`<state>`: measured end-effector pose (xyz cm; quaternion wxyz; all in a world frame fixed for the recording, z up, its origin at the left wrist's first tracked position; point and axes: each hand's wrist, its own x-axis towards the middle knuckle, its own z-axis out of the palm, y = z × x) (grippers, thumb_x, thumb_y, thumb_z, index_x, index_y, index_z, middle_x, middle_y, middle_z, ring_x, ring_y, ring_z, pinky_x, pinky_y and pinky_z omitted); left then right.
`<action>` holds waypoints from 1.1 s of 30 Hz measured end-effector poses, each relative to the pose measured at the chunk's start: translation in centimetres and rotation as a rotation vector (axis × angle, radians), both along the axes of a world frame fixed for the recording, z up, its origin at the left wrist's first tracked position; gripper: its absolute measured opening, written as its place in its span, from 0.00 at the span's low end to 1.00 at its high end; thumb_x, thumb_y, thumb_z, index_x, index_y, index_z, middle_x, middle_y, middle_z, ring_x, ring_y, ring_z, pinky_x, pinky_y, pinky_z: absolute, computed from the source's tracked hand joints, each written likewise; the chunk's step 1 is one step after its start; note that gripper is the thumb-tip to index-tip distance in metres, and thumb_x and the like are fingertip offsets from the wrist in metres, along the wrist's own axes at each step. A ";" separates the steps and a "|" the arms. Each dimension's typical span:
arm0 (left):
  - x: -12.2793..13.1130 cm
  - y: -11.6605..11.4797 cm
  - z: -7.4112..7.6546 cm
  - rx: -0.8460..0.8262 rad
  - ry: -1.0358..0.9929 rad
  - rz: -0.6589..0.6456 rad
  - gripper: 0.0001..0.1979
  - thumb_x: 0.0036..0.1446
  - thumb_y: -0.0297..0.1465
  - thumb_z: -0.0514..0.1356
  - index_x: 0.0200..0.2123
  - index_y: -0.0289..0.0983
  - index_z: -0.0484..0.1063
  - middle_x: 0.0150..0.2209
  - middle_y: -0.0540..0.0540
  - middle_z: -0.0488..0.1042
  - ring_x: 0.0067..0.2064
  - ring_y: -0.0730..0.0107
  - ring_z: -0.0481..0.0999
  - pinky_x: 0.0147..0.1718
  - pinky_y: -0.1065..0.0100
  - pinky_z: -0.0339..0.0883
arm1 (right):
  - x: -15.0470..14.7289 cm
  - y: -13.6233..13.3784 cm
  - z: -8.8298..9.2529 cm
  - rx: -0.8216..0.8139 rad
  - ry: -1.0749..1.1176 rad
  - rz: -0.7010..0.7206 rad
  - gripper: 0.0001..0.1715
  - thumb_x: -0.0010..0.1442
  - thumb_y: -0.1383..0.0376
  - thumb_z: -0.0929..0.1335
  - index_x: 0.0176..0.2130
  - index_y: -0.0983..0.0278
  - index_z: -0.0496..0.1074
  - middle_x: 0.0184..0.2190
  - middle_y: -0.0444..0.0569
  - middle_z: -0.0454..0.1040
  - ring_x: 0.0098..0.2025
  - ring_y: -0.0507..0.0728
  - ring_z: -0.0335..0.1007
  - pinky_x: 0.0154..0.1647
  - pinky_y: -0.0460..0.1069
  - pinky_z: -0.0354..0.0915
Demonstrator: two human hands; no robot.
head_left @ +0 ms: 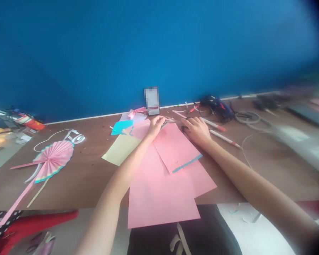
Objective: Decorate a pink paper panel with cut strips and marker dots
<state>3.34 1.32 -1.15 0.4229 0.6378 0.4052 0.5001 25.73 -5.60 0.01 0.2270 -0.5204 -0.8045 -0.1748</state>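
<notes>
A pink paper sheet [177,147] with a blue strip [187,163] along its near edge lies on top of larger pink sheets [162,198]. At its far edge my left hand [156,125] is closed in a pinch. Across from it, my right hand [196,130] rests with curled fingers at the sheet's far right corner, a small dark thing under them. Between the hands shows something thin and greyish, too blurred to name. A pale yellow sheet [122,148] and a turquoise paper [122,127] lie left of my left hand.
A pleated pink paper fan [55,157] lies at the left of the brown table [95,184]. A phone-like device [152,101] leans against the blue wall [159,46]. White-and-red pens [224,139], cables [248,117] and a dark tangled bundle [218,106] are on the right.
</notes>
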 end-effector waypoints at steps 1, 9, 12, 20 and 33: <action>-0.1 0.1 -0.1 -0.028 -0.022 0.033 0.13 0.58 0.40 0.57 0.35 0.37 0.74 0.40 0.44 0.78 0.40 0.68 0.76 0.40 0.68 0.67 | 0.0 0.0 0.0 -0.003 0.017 -0.013 0.23 0.61 0.66 0.60 0.55 0.65 0.69 0.40 0.55 0.74 0.42 0.63 0.63 0.43 0.54 0.55; -0.3 0.9 -1.1 -0.184 -0.162 0.202 0.15 0.55 0.42 0.61 0.38 0.36 0.73 0.39 0.43 0.79 0.33 0.73 0.76 0.34 0.68 0.69 | -0.2 -0.1 0.3 -0.123 0.308 -0.256 0.29 0.58 0.61 0.63 0.58 0.64 0.61 0.41 0.54 0.78 0.39 0.63 0.70 0.33 0.51 0.57; -0.2 0.8 -1.0 -0.177 -0.180 0.204 0.20 0.56 0.49 0.58 0.32 0.35 0.71 0.33 0.43 0.78 0.31 0.72 0.76 0.34 0.67 0.70 | -0.3 -0.2 0.5 -0.171 0.309 -0.313 0.31 0.57 0.60 0.63 0.59 0.64 0.60 0.36 0.53 0.79 0.32 0.62 0.71 0.29 0.49 0.55; -0.2 0.7 -1.0 -0.143 -0.152 0.133 0.18 0.55 0.47 0.60 0.37 0.37 0.70 0.37 0.44 0.78 0.37 0.70 0.78 0.36 0.68 0.69 | -0.4 -0.2 0.9 -0.209 0.282 -0.382 0.29 0.58 0.58 0.64 0.57 0.64 0.63 0.32 0.53 0.78 0.29 0.61 0.70 0.27 0.49 0.52; -0.8 0.9 0.6 -0.168 0.157 -0.268 0.13 0.54 0.34 0.62 0.42 0.36 0.69 0.36 0.43 0.77 0.39 0.67 0.78 0.43 0.61 0.70 | 0.8 -0.2 0.4 -0.166 0.116 -0.248 0.17 0.64 0.66 0.60 0.45 0.61 0.75 0.34 0.54 0.75 0.36 0.59 0.66 0.26 0.50 0.48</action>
